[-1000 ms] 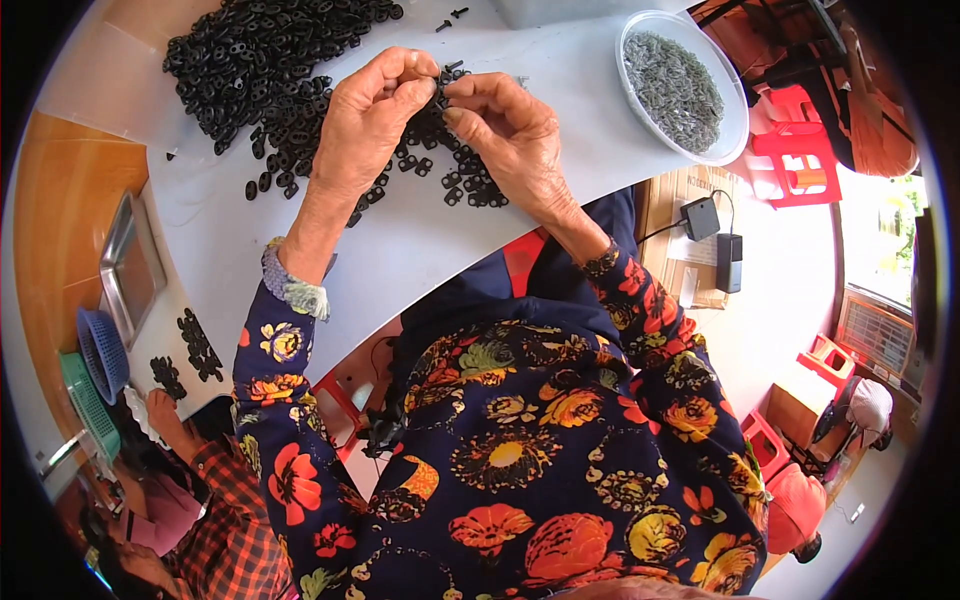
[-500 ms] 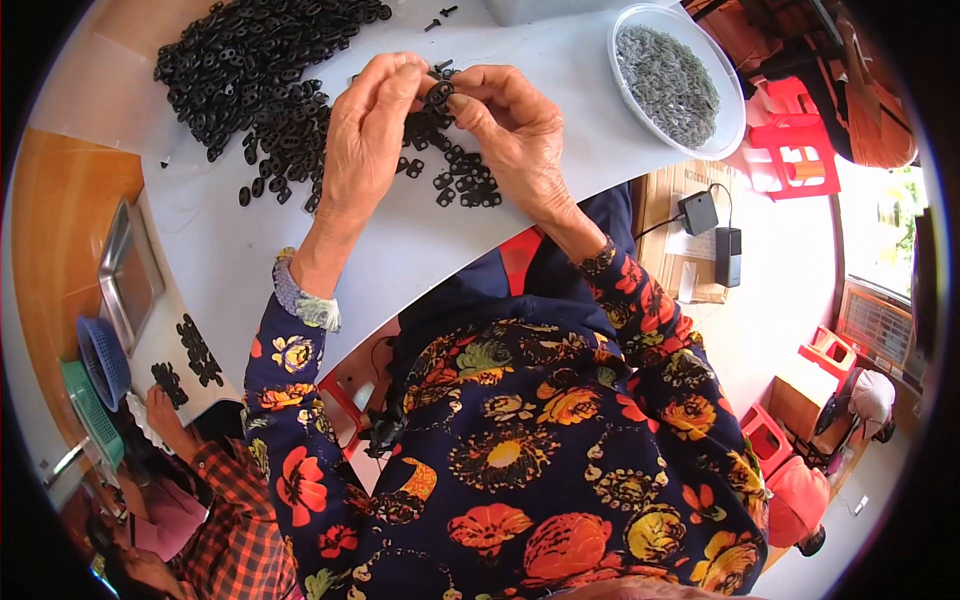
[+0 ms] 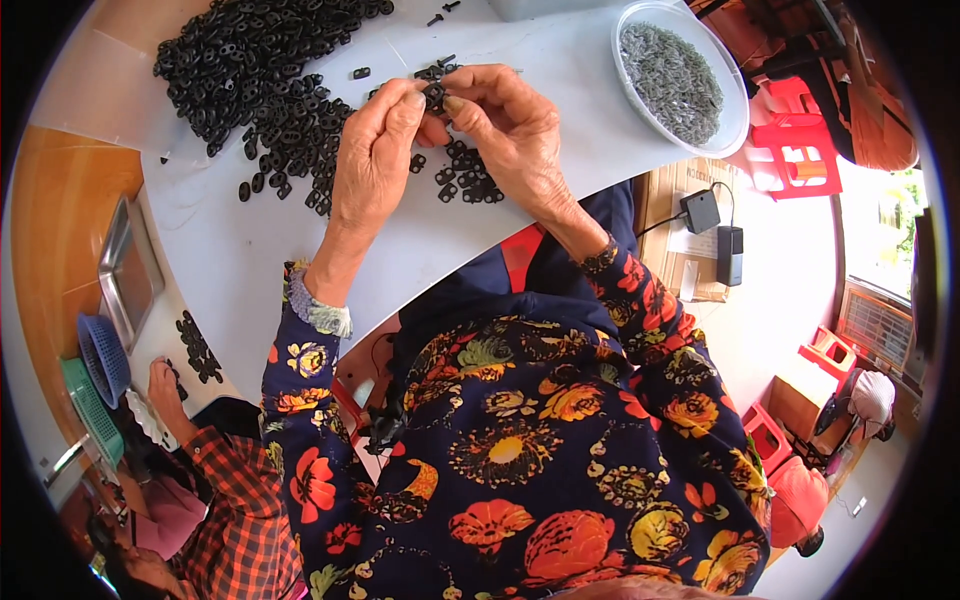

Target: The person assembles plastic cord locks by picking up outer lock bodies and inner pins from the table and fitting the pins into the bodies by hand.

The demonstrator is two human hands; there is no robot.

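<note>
Between the fingertips of both hands is a small black plastic part with two holes, held over the table. My left hand pinches it from the left, fingers pressed together. From the other side my right hand grips it with thumb and forefinger. Just beneath and beyond the hands lie more loose black parts, partly covered by my fingers. A large heap of the same black two-hole parts spreads to the left of my left hand.
A round clear tub of small translucent pieces stands at the table's right edge. Some black pins lie at the back. On the left are a metal tray, a blue basket and a co-worker's hand.
My left hand has shifted slightly right and toward me, and its fingers have closed in on the black part. The co-worker's hand has moved a little.
</note>
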